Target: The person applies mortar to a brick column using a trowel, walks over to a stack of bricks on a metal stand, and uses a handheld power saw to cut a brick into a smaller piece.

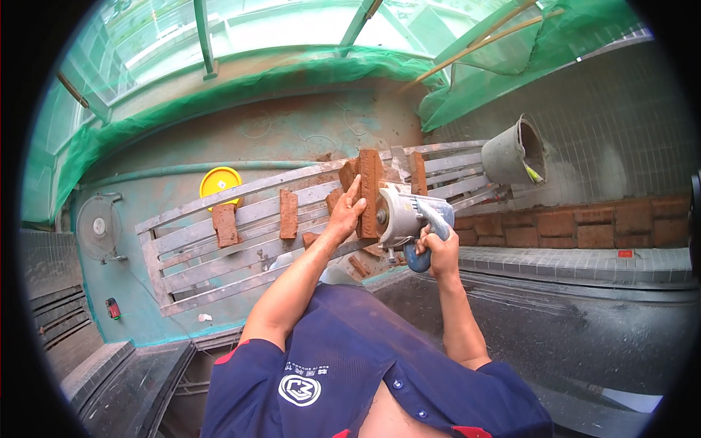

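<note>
My right hand (440, 252) is wrapped around the handle of a grey and blue circular saw (396, 217). The saw's round guard stands close against the right side of a long reddish-brown brick (370, 171), which lies crosswise on a slatted metal rack (182, 259). On the brick's left side rests my left hand (345, 217), with fingers stretched out along it. Shorter brown brick pieces lie around it, one partly behind my left hand and another brick piece (418, 174) beyond the saw. The saw's blade edge cannot be made out.
Left on the rack are two brick pieces (288, 214) (226, 225), beside a yellow round lid (220, 184). A grey bucket (511, 152) lies tipped at the rack's right end. A fan (100, 227) stands far left. Green netting (292, 87) runs behind; bricks (595, 226) line the right.
</note>
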`<state>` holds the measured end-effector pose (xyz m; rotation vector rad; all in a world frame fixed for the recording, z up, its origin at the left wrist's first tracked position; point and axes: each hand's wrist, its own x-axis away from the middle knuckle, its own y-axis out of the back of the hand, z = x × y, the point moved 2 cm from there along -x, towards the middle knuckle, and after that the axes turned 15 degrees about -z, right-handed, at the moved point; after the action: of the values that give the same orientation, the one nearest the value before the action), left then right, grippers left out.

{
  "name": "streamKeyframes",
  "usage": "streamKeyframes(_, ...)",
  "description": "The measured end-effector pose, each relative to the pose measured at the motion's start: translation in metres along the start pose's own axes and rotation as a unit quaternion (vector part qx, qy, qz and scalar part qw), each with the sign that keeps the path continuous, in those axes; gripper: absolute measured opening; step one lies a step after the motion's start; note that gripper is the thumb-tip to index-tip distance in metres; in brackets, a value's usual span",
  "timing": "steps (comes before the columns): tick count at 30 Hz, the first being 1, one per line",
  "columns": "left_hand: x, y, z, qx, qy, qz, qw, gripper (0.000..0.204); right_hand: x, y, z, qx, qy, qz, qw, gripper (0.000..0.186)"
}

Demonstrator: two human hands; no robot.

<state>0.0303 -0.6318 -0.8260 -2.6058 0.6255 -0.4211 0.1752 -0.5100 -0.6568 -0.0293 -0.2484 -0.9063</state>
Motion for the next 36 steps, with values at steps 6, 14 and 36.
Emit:
streamKeyframes(6,0.001,-0.001,-0.002,0.045,0.015,-0.004,0.999,0.065,0.007,0.004,-0.001,0.002,-0.008,-0.005,1.000,0.010)
streamKeyframes(14,-0.001,-0.003,-0.004,-0.008,0.004,0.010,1.000,0.066,0.032,0.017,-0.006,-0.005,-0.031,-0.031,0.999,0.010)
streamKeyframes(36,-0.007,-0.010,-0.029,-0.484,-0.020,-0.088,0.871,0.051,-0.017,0.113,0.006,-0.154,-0.038,-0.182,0.970,0.003)
